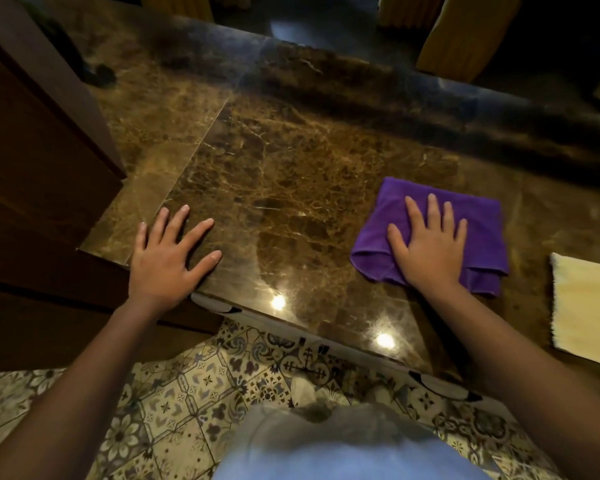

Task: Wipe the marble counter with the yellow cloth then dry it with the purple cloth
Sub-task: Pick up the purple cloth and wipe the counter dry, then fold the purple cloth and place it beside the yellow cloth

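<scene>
Closest to me is my own light blue shirt [354, 448], with the patterned floor tiles [187, 382] showing beneath the counter's near edge. My right hand [426, 244] lies flat, fingers spread, pressing down on the purple cloth [478, 216], which is folded and rests on the marble counter [291, 174]; I am not clutching it, just bearing on it with an open palm. Off to the outer side of that hand, apart from the purple cloth, the yellow cloth [586, 306] lies flat and untouched on the marble. My left hand [167, 254] is empty, fingers splayed, resting near the counter's corner beside the dark wooden cabinet [39, 188], well across from my right.

With the yellow cloth set aside and the purple one under my palm, I judge the wiping finished and the drying under way. Whether any moisture remains I cannot tell; the marble shines with lamp reflections. The broad stretch between my hands seems left to dry.
</scene>
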`<state>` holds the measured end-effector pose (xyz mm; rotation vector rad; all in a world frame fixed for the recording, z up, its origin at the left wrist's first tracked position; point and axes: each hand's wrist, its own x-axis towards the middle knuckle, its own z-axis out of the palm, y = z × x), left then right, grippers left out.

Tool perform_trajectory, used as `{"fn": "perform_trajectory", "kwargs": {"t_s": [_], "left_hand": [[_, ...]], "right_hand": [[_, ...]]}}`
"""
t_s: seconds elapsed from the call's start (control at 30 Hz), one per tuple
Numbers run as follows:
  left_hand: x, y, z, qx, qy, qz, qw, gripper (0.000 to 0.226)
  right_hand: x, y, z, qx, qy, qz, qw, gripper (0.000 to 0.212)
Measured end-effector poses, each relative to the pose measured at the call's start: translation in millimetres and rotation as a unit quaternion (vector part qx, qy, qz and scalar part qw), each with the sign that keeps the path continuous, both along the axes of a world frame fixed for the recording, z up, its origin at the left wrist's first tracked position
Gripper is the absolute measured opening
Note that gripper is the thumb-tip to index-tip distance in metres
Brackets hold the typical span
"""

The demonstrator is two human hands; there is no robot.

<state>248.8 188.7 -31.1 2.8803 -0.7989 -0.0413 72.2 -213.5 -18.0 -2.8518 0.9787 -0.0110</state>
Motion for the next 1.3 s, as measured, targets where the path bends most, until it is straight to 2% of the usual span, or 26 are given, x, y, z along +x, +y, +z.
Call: {"fn": "perform_trajectory", "kwargs": {"t_s": [0.07,0.23,0.43,0.6,0.73,0.8,0.9,0.97,1.07,1.13,1.23,1.3], "left_hand": [[0,0,0,0.003,-0.005,0.0,1.0,0.07],[-1,-1,0,0.002,-0.005,-0.002,1.0,0.069],[-3,-1,5,0.004,-0.003,0.0,1.0,0.069],[-5,-2,7,0.002,0.001,0.001,1.0,0.07],[-4,-3,11,0.004,0.038,0.002,0.999,0.072],[-7,-9,18,0.021,0.066,0.017,0.997,0.069],[-28,-30,38,0.035,0.031,0.066,0.997,0.058],[-48,-49,55,-0.014,0.041,0.108,0.993,0.049],[-71,-72,65,-0.068,0.186,0.133,0.971,0.053],[-80,-85,66,-0.091,0.241,0.128,0.958,0.06],[-89,-105,66,-0.085,0.275,0.112,0.951,0.066],[-93,-116,64,-0.092,0.305,0.104,0.942,0.065]], "right_hand": [[25,10,1,0.009,0.008,0.002,1.0,0.076],[59,69,4,0.021,0.015,0.096,0.995,0.076],[26,125,5,0.024,0.02,0.173,0.984,0.075],[-10,156,0,0.04,-0.003,0.197,0.98,0.072],[-14,151,14,0.097,-0.03,0.184,0.978,0.072],[-16,135,29,0.137,-0.071,0.142,0.978,0.071],[-25,90,46,0.1,-0.142,0.037,0.984,0.062],[-33,59,49,0.112,-0.122,-0.03,0.986,0.059],[-42,37,48,0.171,-0.059,-0.097,0.979,0.056],[-45,37,51,0.188,-0.024,-0.106,0.976,0.059],[-42,44,55,0.208,0.015,-0.095,0.973,0.061],[-39,52,55,0.26,0.025,-0.083,0.962,0.061]]}}
